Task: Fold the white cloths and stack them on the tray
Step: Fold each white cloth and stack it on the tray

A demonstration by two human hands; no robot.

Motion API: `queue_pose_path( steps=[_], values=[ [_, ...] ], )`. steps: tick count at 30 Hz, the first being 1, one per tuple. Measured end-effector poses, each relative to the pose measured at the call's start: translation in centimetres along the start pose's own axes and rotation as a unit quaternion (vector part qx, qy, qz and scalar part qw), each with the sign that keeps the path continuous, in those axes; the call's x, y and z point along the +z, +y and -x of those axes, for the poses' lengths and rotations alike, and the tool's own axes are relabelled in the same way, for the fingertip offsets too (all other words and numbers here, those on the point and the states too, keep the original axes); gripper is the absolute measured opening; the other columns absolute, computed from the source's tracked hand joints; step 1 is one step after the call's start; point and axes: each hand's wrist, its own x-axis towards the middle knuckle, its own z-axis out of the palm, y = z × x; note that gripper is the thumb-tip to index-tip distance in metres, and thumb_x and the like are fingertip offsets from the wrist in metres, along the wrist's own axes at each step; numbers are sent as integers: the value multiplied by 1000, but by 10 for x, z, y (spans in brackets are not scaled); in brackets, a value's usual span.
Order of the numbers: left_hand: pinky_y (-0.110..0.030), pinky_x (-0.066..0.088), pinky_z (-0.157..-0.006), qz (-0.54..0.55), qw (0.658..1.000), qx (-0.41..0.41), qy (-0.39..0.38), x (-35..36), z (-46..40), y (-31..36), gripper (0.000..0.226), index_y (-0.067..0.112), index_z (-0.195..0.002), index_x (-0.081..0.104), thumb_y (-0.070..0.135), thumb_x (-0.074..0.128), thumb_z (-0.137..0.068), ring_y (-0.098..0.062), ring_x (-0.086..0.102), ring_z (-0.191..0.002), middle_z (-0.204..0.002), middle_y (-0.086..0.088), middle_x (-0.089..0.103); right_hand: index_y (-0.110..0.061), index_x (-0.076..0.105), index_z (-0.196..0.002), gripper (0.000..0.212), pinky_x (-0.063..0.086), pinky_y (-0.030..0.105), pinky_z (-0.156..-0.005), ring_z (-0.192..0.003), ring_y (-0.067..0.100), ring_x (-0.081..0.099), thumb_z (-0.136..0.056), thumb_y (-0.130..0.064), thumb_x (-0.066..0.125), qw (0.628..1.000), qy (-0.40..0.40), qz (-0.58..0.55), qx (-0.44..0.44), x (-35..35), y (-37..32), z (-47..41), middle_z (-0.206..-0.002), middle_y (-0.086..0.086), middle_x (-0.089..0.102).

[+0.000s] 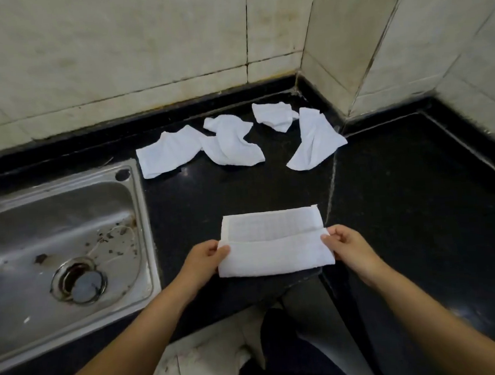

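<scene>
Black counter (404, 204) under the hands: both hands' fingers (223, 250) pinch the cloth (271, 247) ends; uneven pulling could skew the fold.

My one head camera looks steeply down and forward, close over the counter (404, 204) corner, toward the tiled wall (111, 50).

A steel sink (64, 207) is set into the black worktop (404, 204) at its left edge. Its drain (80, 281) sits near the front. Pale tiled walls (111, 50) meet at the back corner.

Loose cloths (231, 142) behind held cloth (273, 244), sink (61, 246) left
</scene>
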Motion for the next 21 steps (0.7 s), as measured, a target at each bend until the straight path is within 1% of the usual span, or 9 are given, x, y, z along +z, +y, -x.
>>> queue_pose_path(
  steps=[2,4,7,9,11,13,16,18,21],
  values=[
    [-34,42,-66,-20,999,23,34,1,-6,9,25,-3,-81,63,19,58,-91,-20,54,-71,-75,-10,60,-8,62,-89,15,46,33,-70,-72,16,56,-93,-21,55,999,33,35,-15,3,-10,-16,-80,6,61],
    [-28,33,-57,-53,994,45,79,2,-15,24,31,7,-62,51,19,58,-90,-14,44,-61,-62,-3,48,-10,60,-86,16,45,31,-69,-73,16,55,-92,-23,53,995,77,65,-24,4,-26,-33,-80,3,60],
    [-28,27,-53,-143,977,67,145,8,-36,44,38,17,-58,37,22,57,-90,-13,37,-58,-59,3,38,-12,57,-85,15,40,24,-59,-73,14,51,-94,-23,51,985,122,114,-34,8,-42,-55,-78,-1,55],
    [-31,35,-62,-235,957,69,156,14,-48,46,32,17,-63,42,27,54,-91,-18,48,-70,-68,2,45,-13,59,-92,13,43,26,-63,-79,16,54,-94,-23,50,977,124,170,-22,14,-42,-65,-86,2,59],
    [-35,40,-78,-322,931,63,160,21,-53,41,19,15,-81,52,30,52,-92,-23,52,-91,-87,-1,52,-13,61,-102,17,48,37,-80,-93,24,58,-93,-22,50,955,126,267,-15,20,-34,-71,-102,8,61],
    [-35,39,-89,-330,925,58,179,25,-53,34,22,16,-104,55,33,55,-90,-22,50,-103,-104,-2,55,-13,59,-111,24,43,42,-92,-107,30,53,-93,-21,48,923,136,359,-18,24,-30,-72,-115,11,57],
    [-37,36,-95,-286,931,53,220,24,-43,26,40,17,-119,50,39,60,-86,-22,48,-110,-113,-2,54,-17,47,-128,36,35,40,-98,-120,28,43,-92,-18,46,891,145,428,-48,30,-41,-74,-129,10,48],
    [-38,35,-96,-274,931,44,237,23,-30,19,45,16,-121,48,43,59,-87,-22,48,-111,-115,-4,54,-20,38,-138,47,31,39,-101,-125,26,38,-91,-16,47,875,116,458,-102,42,-56,-77,-135,8,42],
    [-36,34,-96,-305,923,30,233,30,-12,6,50,18,-123,47,51,55,-86,-20,46,-113,-118,-2,52,-20,38,-139,45,32,39,-103,-127,25,39,-95,-22,46,855,-3,480,-195,83,-82,-80,-138,6,43]
  ],
)
